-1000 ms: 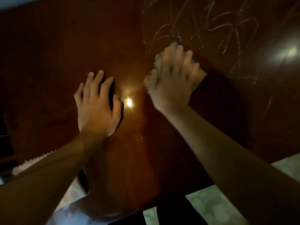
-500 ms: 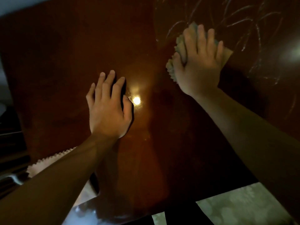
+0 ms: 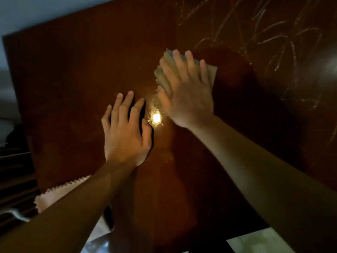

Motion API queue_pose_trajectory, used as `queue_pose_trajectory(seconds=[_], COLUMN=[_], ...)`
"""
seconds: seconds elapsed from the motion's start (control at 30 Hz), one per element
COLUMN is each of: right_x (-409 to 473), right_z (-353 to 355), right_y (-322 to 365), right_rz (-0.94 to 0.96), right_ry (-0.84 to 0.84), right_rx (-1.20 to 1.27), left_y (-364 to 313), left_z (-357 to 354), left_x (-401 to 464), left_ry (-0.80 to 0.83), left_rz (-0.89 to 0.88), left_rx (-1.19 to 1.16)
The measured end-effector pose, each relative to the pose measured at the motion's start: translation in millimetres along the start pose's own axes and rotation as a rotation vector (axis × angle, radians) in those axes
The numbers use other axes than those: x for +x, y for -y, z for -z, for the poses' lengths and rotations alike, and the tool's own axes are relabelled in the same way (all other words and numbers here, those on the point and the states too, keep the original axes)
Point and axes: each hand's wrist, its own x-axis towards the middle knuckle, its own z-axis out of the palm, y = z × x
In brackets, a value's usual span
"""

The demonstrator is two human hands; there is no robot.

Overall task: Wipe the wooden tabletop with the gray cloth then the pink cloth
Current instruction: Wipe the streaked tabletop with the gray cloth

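Right hand (image 3: 186, 92) flat on the gray cloth (image 3: 165, 73), fingers straight and slightly spread, pressing it onto the wooden tabletop (image 3: 73, 79) just beyond the light glare (image 3: 156, 117). Left hand (image 3: 125, 132) flat beside the glare, fingers straight, holding nothing. Pink cloth (image 3: 52, 196) well nearer than the glare, partly under the left forearm. White scribbles (image 3: 264, 33) beyond the gray cloth.
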Motion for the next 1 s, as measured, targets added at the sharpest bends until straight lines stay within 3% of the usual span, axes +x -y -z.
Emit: queue_pose_trajectory(seconds=[0.17,0.33,0.53,0.67,0.83,1.0], right_x=[10.8,16.4,14.7,14.0,17.5,18.5], right_z=[12.7,8.0,-4.1,-1.1,10.5,8.1], right_y=[-70.0,-40.4,28.2,2.5,-49.6,-36.4], right_rz=[-0.162,-0.298,-0.108,-0.056,-0.185,-0.269], right_ry=[-0.037,-0.043,-0.061,-0.054,-0.020,-0.019], right_rx=[-0.063,-0.085,-0.012,0.007,-0.049,-0.089], left_y=[1.1,0.3,-0.4,0.3,0.0,-0.6], left_z=[0.0,1.2,0.6,0.8,0.9,0.8], left_x=[-0.3,-0.1,0.0,0.2,0.0,-0.2], left_ry=[0.004,0.006,0.003,0.002,0.000,0.007], left_rz=[-0.002,0.002,-0.004,0.002,0.003,0.000], left_rx=[-0.025,-0.009,0.020,0.002,-0.019,-0.015])
